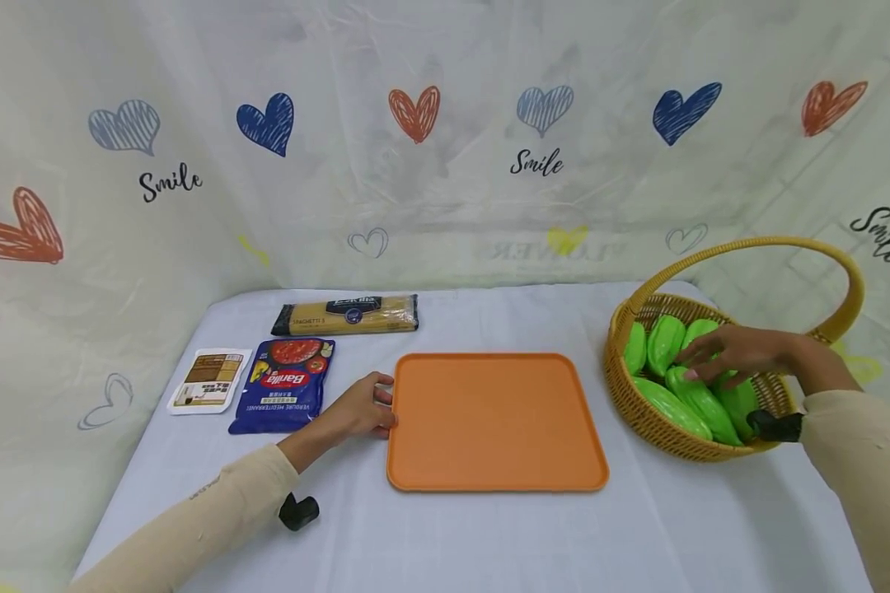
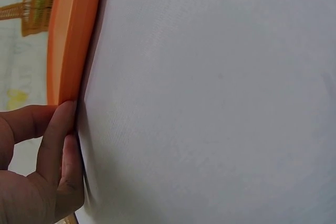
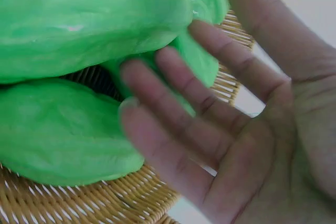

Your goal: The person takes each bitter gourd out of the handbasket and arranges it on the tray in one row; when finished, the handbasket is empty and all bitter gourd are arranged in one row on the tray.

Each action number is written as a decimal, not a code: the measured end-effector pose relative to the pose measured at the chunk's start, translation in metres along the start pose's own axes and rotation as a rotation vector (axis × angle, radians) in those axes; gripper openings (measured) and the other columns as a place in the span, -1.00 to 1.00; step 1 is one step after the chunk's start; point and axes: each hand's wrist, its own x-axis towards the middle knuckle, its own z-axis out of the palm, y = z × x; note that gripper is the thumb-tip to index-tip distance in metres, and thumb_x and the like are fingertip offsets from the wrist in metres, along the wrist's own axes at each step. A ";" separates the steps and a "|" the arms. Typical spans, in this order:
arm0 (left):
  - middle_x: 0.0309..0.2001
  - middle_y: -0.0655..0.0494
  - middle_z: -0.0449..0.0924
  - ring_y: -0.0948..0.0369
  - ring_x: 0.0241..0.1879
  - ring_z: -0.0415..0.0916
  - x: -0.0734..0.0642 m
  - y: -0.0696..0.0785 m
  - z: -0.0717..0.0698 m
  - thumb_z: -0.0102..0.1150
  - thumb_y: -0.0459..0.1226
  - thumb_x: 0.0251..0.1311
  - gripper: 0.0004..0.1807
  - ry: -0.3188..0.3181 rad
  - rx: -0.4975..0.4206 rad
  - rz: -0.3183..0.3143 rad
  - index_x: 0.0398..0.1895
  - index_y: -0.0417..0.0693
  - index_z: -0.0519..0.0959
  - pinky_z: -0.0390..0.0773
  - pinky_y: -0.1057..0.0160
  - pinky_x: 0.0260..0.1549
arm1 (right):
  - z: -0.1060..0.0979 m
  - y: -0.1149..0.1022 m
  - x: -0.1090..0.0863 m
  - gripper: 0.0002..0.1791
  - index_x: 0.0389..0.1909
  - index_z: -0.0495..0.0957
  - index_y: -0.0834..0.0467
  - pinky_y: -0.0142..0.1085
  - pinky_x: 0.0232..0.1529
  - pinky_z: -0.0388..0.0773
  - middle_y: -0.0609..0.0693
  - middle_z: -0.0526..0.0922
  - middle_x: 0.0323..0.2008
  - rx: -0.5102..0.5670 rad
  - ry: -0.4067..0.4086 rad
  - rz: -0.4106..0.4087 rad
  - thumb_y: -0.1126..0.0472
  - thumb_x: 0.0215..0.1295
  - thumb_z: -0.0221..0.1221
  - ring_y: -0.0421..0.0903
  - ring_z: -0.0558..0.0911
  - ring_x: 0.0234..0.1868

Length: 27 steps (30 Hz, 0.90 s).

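A thin orange rectangular tray [image 1: 497, 422] with rounded corners, a smooth matte floor and a low raised rim lies flat on a white cloth [image 1: 445, 543] with faint creases. At the tray's nine o'clock edge, the left hand [image 1: 356, 408] pinches the rim between thumb and fingers.

At three o'clock from the tray stands a round golden-brown basket [image 1: 630, 403] of tightly woven strands, its wrapped handle [image 1: 756, 241] arching overhead. It holds glossy bright-green oblong fruits [image 1: 666, 346], lengthwise ridged and tapering at the ends; at least six can be counted, with the hand and overlaps hiding part of the heap. Over them the right hand [image 1: 745, 350] reaches with loose, spread fingers, grasping nothing; whether a fingertip touches a fruit, I cannot tell.

Three packages lie beyond the left hand: one long clear-film packet of straight yellow pasta [image 1: 363, 321] at ten o'clock from the tray, one soft blue printed pouch [image 1: 282, 395] near nine o'clock, and one flat white packet with a brown panel [image 1: 210, 381] farther out, just beside the pouch.
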 end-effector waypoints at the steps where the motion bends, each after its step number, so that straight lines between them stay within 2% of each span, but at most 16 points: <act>1: 0.03 -0.11 0.47 0.12 -0.22 0.61 0.000 0.000 0.000 0.31 -0.55 0.06 -0.23 0.000 0.001 0.001 0.39 -0.16 0.29 0.77 0.21 -0.36 | 0.000 0.001 -0.001 -0.29 0.38 0.28 0.44 0.03 0.05 0.69 0.50 0.38 0.30 0.001 -0.006 0.008 0.03 0.42 0.19 0.25 0.56 0.21; 5: 0.02 -0.11 0.48 0.13 -0.24 0.61 -0.001 0.000 0.000 0.31 -0.55 0.06 -0.24 0.004 0.004 0.003 0.38 -0.16 0.29 0.77 0.21 -0.37 | -0.001 0.005 -0.003 -0.26 0.39 0.25 0.44 0.04 0.05 0.68 0.50 0.43 0.27 0.000 -0.036 0.048 0.02 0.42 0.20 0.23 0.59 0.18; 11: 0.01 -0.11 0.48 0.12 -0.25 0.61 -0.002 0.000 0.000 0.30 -0.56 0.06 -0.24 0.007 -0.001 0.006 0.38 -0.16 0.29 0.77 0.21 -0.37 | 0.001 0.008 0.001 -0.21 0.43 0.17 0.45 0.04 0.08 0.67 0.44 0.50 0.23 -0.002 -0.054 0.055 0.04 0.41 0.21 0.21 0.59 0.20; 21: 0.01 -0.10 0.48 0.12 -0.23 0.60 -0.002 0.000 0.000 0.32 -0.53 0.07 -0.24 -0.001 0.011 -0.001 0.38 -0.14 0.29 0.77 0.22 -0.36 | 0.007 0.002 0.006 -0.12 0.41 0.12 0.53 0.06 0.06 0.68 0.52 0.46 0.20 -0.066 -0.055 0.051 0.04 0.35 0.27 0.35 0.54 0.21; 27: 0.01 -0.10 0.48 0.11 -0.22 0.60 -0.001 0.000 -0.001 0.33 -0.52 0.07 -0.23 -0.001 0.016 -0.002 0.39 -0.14 0.28 0.77 0.23 -0.37 | 0.006 0.001 0.010 -0.11 0.37 0.17 0.53 -0.03 -0.04 0.73 0.48 0.49 0.13 -0.102 -0.038 0.045 0.02 0.29 0.33 0.16 0.62 0.09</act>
